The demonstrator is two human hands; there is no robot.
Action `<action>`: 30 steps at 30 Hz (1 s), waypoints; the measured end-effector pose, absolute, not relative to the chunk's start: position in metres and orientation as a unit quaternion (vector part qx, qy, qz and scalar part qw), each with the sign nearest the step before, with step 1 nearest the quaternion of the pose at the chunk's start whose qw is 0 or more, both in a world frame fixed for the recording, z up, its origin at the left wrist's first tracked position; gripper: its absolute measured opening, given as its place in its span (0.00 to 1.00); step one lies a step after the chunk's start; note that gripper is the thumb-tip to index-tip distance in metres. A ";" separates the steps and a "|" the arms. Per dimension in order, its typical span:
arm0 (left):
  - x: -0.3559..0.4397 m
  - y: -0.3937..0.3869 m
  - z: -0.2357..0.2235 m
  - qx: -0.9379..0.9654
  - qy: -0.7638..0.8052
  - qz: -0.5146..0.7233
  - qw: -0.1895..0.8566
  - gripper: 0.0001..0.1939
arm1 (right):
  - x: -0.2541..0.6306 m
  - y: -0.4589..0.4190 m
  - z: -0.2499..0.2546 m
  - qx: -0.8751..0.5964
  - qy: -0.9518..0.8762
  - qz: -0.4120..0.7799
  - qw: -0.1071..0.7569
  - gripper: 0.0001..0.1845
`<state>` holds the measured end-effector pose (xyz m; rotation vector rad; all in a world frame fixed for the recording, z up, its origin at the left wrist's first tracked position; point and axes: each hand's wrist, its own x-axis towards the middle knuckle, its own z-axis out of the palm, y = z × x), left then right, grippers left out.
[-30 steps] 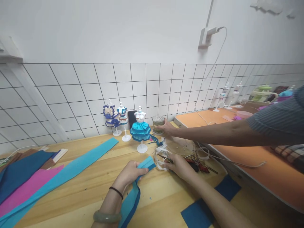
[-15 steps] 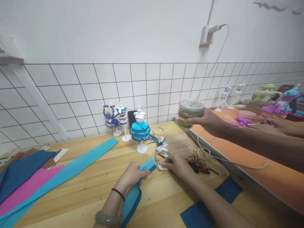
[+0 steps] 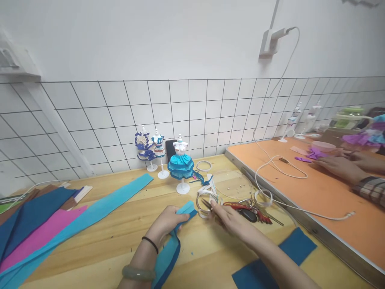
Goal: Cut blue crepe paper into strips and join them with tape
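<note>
My left hand (image 3: 172, 220) is closed on a light-blue fabric strip (image 3: 165, 253) with a dark-blue edge, its folded end sticking out past the thumb. Just to the right, my right hand (image 3: 225, 216) grips what looks like small scissors (image 3: 207, 205), their dark pointed blades aimed left; their handles are hidden in my palm. Under the points lies a silvery ring (image 3: 198, 196) with white ribbon (image 3: 212, 186) around it. Beyond my hands stands a small dress form (image 3: 180, 147) in a ruffled turquoise skirt (image 3: 180, 165).
Keys with red tassels (image 3: 251, 210) lie right of my right hand. Dark-blue fabric pieces (image 3: 297, 245) lie front right, and blue and pink cloth (image 3: 42, 237) at left. A white cable (image 3: 261, 176) crosses the orange table (image 3: 288, 192). Another person's hands (image 3: 339, 166) are there.
Another person's arm and the jar it held over the tables have gone from view. My right hand has lifted slightly with the pointed tool; my left hand still holds the strip.
</note>
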<state>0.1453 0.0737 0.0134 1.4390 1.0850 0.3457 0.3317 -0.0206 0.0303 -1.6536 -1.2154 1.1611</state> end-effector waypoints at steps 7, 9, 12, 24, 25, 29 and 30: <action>0.141 0.076 0.015 0.574 0.458 0.165 0.659 0.17 | 0.300 -0.026 0.014 -0.519 -0.252 0.753 0.318 0.22; 0.140 0.076 0.016 0.556 0.452 0.170 0.676 0.17 | 0.297 -0.024 0.010 -0.478 -0.197 0.794 0.321 0.22; 0.139 0.076 0.017 0.534 0.442 0.172 0.700 0.17 | 0.297 -0.022 0.008 -0.434 -0.136 0.822 0.344 0.21; 0.135 0.078 0.018 0.482 0.434 0.153 0.745 0.19 | 0.300 -0.010 -0.001 -0.379 -0.066 0.837 0.389 0.24; 0.134 0.079 0.017 0.479 0.436 0.152 0.746 0.19 | 0.300 -0.010 -0.001 -0.381 -0.069 0.835 0.391 0.23; 0.131 0.082 0.014 0.467 0.442 0.149 0.751 0.20 | 0.298 -0.009 -0.001 -0.395 -0.085 0.823 0.400 0.23; 0.131 0.083 0.014 0.465 0.443 0.150 0.752 0.20 | 0.297 -0.010 -0.001 -0.399 -0.089 0.819 0.403 0.23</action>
